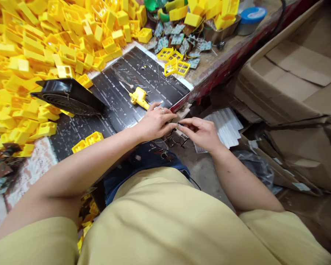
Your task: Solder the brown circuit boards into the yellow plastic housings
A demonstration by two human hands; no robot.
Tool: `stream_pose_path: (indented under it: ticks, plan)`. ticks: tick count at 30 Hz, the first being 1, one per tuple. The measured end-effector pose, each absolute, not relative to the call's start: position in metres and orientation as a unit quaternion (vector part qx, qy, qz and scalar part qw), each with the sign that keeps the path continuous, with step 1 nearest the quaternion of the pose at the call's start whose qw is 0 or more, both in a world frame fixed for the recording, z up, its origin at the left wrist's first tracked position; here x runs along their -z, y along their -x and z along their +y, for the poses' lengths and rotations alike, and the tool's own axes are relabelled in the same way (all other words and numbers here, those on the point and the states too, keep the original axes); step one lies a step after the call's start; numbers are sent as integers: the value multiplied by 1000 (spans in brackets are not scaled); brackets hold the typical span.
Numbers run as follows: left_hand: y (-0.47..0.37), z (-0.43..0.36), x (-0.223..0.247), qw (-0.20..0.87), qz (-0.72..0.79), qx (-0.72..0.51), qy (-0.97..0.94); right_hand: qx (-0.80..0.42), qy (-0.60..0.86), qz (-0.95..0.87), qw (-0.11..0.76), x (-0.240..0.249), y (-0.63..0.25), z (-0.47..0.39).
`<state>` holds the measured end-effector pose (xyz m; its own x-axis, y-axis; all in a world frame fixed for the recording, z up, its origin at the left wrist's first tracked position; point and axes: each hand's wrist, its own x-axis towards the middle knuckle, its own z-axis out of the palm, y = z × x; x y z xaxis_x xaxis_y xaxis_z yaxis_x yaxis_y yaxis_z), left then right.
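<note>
Item: my right hand (205,134), thumb and forefinger closed in a pinch on a small dark piece (179,124), held in the air just off the near edge of the bench.
Item: my left hand (154,123), palm down, a ring (162,110) on one finger; fingers bent, forefinger and thumb reaching to the same piece. Whether they grip it, I cannot tell.
Item: yellow pistol-shaped tool (139,96), just beyond my left fingers, lying on a black mat (160,79), handle end toward me.
Item: black fan (68,95), left of my fingers, standing tilted on the mat.
Item: yellow open casings (87,142), nearer my left forearm.
Item: white ribbed sheets (223,127), right of my right fingers, below bench level.
Item: yellow window-like frames (173,62), farther ahead, beside small circuit boards (179,36).
Item: blue-lidded tub (251,20), beyond them to the right.
Item: heap of yellow casings (30,55), well off to the left.
Item: open cardboard box (298,70), well off to the right.
</note>
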<state>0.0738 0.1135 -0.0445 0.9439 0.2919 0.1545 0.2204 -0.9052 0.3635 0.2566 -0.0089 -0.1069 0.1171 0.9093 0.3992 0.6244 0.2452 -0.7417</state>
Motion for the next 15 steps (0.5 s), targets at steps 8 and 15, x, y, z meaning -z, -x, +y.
stream_pose_path:
  ticks: [8,15]
  plan:
    - [-47,155,3,50,73,8,-996,-117,579,-655,471,99,-249,-11]
    - [-52,173,6,34,41,33,-998,-95,576,-688,431,96,-241,-3]
